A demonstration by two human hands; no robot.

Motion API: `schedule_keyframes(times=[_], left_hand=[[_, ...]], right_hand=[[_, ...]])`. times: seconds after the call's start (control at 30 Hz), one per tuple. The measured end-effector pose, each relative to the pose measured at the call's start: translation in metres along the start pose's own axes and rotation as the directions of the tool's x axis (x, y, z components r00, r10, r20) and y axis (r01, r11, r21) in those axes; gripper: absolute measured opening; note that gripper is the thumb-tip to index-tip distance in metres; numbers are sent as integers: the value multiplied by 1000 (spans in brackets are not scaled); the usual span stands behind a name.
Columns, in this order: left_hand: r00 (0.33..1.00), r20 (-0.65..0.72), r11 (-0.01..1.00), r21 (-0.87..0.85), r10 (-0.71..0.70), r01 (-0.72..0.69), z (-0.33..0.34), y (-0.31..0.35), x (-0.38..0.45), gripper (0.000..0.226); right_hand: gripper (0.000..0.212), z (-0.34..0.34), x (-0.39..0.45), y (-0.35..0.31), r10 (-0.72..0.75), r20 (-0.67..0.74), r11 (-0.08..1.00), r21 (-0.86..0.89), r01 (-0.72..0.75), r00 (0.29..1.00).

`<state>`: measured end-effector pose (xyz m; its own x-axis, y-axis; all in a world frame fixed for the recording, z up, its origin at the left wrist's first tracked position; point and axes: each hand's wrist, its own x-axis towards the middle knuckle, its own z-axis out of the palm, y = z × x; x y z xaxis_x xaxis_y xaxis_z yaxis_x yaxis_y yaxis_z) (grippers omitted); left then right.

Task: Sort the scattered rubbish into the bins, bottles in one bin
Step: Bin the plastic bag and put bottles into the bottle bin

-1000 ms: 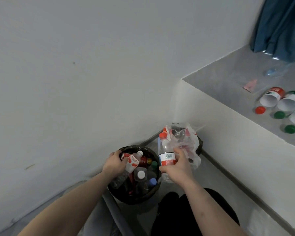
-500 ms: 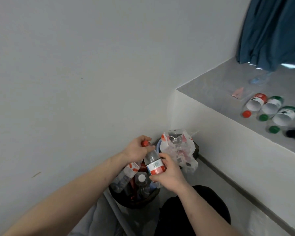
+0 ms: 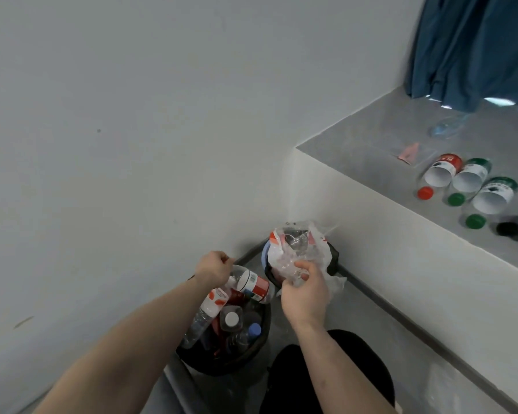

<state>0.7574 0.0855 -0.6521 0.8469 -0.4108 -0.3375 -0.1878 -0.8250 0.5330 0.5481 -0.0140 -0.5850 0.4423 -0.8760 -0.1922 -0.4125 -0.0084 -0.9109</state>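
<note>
Left hand: the left hand (image 3: 213, 265) grips the neck end of a clear bottle (image 3: 250, 283) with a red-and-white label, tipped on its side over the rim of the black bin (image 3: 222, 364); judged to be held there for dropping in with the other bottles.
Right hand: the right hand (image 3: 307, 291) is clenched on a crumpled clear plastic bag (image 3: 293, 252) above the second bin (image 3: 334, 258); probably pressing loose film down so it stays put.
Black bin contents: upright and leaning bottles, white and blue caps showing; packed close, so the new bottle lies across the top.
Second bin: stands in the floor corner against the ledge wall, just beside the black bin; mostly hidden by the bag.
Ledge (image 3: 371, 162): grey, matte, speckled. Near its front edge lie three label sleeves (image 3: 467, 182), rolled into open white tubes, with loose caps (image 3: 425, 193), red and green, beside them.
Materials: bottles thin, glossy, dented; bag soft, wrinkled.
Remaining: the ledge items are not yet sorted.
</note>
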Motion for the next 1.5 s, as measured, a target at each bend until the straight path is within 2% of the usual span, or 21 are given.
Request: schedule_keyframes(times=[0.1,0.2,0.3,0.43,0.6,0.7,0.87,1.0,1.13,1.23,1.33,1.5], left_hand=[[999,12,996,79,-41,40,9,-12,11,31],[1000,-9,996,86,-27,27,12,-19,18,32],[996,-82,996,84,20,-13,-6,-20,24,37],[983,-159,977,206,91,-57,-32,-21,23,36],[998,-56,970,243,29,-15,-21,-24,16,34],[998,-63,973,231,2,12,-11,-24,14,40],[997,5,970,232,-78,75,-1,-22,5,81],[1000,8,953,304,-18,15,6,-28,3,90],[999,36,950,313,-19,7,13,-31,4,90],[997,31,942,331,-68,54,16,-30,7,89],[991,21,892,438,-132,110,9,-28,12,97],[995,-18,871,484,-94,91,6,-31,15,101]], right_hand=[[39,-2,10,4,14,-13,999,34,-13,1000],[38,-2,16,6,31,-22,998,51,-30,999],[35,-1,20,8,45,-28,997,62,-43,999],[32,0,19,6,48,-44,995,88,-44,998],[33,5,12,2,58,-7,988,143,-56,998],[31,3,10,3,59,3,985,164,-59,998],[30,0,15,6,143,-8,951,278,-135,990],[31,3,20,6,197,46,899,391,-199,979],[31,8,21,5,216,70,873,433,-224,974],[31,9,21,5,199,62,882,423,-207,978],[31,8,22,7,167,35,914,371,-167,985],[31,6,22,11,68,7,974,215,-68,998]])
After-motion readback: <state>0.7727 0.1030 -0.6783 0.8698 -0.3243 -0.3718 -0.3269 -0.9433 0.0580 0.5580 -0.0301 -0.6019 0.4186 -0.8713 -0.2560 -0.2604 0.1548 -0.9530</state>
